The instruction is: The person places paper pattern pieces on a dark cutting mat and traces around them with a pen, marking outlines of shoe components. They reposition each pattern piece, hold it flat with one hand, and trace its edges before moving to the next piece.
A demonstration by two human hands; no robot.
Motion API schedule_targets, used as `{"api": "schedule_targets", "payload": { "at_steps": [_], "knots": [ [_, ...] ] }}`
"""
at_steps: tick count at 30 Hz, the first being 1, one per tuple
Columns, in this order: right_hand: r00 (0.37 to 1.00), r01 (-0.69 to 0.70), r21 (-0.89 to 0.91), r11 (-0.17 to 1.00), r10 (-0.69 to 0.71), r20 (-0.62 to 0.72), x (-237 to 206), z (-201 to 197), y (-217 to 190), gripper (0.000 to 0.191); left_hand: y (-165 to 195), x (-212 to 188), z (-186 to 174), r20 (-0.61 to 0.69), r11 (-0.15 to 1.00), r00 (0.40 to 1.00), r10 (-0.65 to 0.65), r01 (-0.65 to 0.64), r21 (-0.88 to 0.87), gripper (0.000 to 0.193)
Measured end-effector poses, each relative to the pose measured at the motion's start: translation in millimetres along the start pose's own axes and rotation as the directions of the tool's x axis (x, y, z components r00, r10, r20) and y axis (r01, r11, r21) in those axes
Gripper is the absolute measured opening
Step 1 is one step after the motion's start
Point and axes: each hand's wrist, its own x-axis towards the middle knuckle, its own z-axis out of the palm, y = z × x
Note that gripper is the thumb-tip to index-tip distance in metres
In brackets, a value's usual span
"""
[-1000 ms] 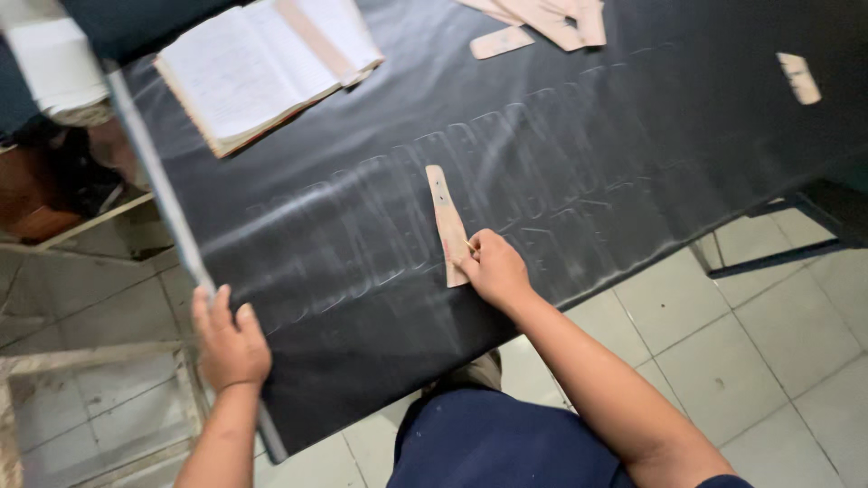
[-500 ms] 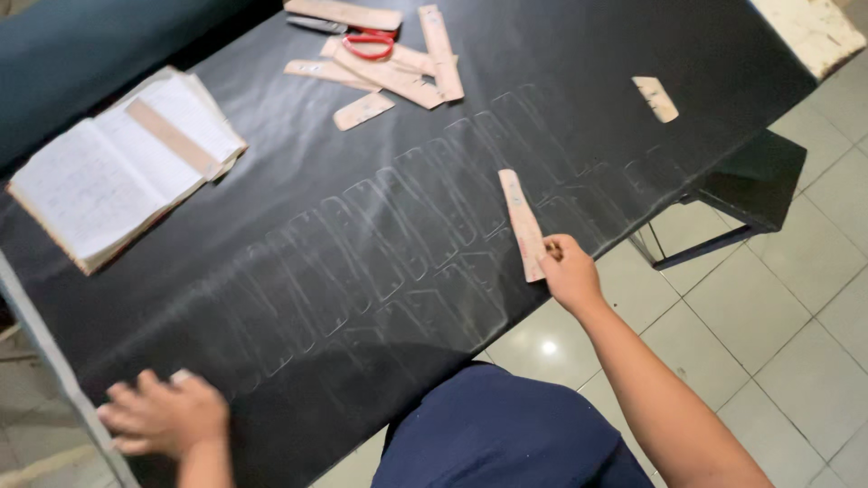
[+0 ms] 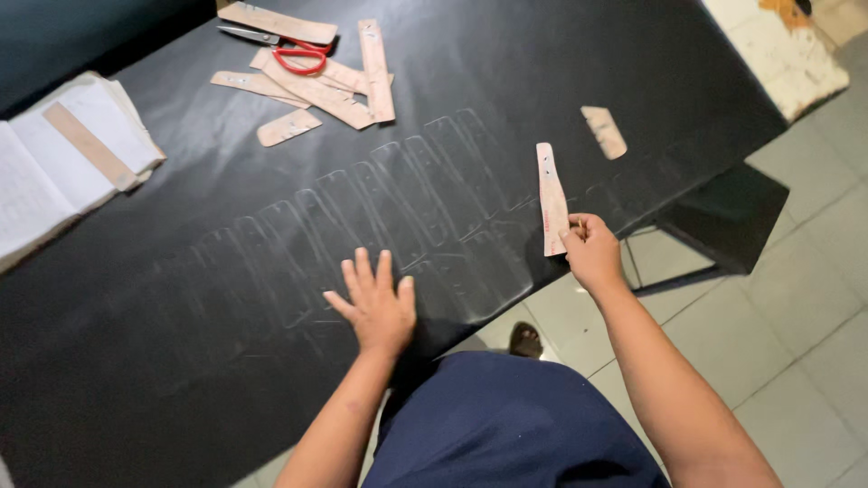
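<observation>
My right hand pinches the long tan cardboard template, lying at two o'clock on the black sheet-covered counter. My left hand presses flat, open. Loosening either could let the template slide off the chalk outlines.

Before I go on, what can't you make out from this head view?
- Book: cut off by the left edge.
- Right hand: its fingers hide the template's lower end.
- Scissors: blade tips too small to judge.
- Sheet under the left hand: traced outlines too faint to count.
</observation>
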Motion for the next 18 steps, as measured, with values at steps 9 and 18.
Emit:
{"api": "schedule_targets", "payload": {
  "at_steps": [9,18],
  "knots": [
    [0.969,0.067,-0.099,0.993,-0.041,0.244,85,-68,23,0.033,23,-2,5,-0.077,0.984,0.990,-0.118,0.127,0.122,0.060],
    [0.913,0.079,-0.036,0.996,-0.058,0.403,115,-75,35,0.029,36,-1,-1,-0.048,0.975,0.984,-0.170,0.175,0.139,0.059]
  ]
}}
